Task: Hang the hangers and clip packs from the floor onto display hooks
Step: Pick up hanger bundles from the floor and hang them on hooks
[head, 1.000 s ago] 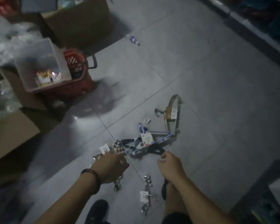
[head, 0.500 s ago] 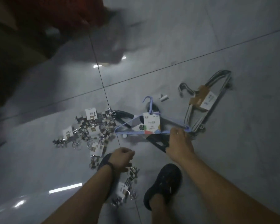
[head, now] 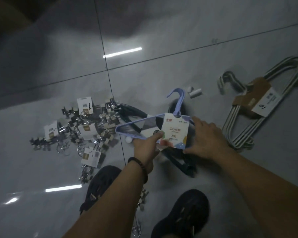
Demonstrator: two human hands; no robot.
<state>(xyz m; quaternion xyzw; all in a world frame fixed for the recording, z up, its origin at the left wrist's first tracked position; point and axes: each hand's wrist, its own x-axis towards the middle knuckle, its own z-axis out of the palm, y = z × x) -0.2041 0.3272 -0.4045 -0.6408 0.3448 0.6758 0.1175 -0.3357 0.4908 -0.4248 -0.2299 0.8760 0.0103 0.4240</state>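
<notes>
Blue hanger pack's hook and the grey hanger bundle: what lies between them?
Head view: one small white piece lies on the floor between the blue hanger pack's hook and grey bundle.

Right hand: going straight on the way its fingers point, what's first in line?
The blue hanger pack. The right hand points up-left in the picture, and its fingertips appear to touch the pack's upper bar beside the label card. The dim frame leaves actual contact uncertain.
</notes>
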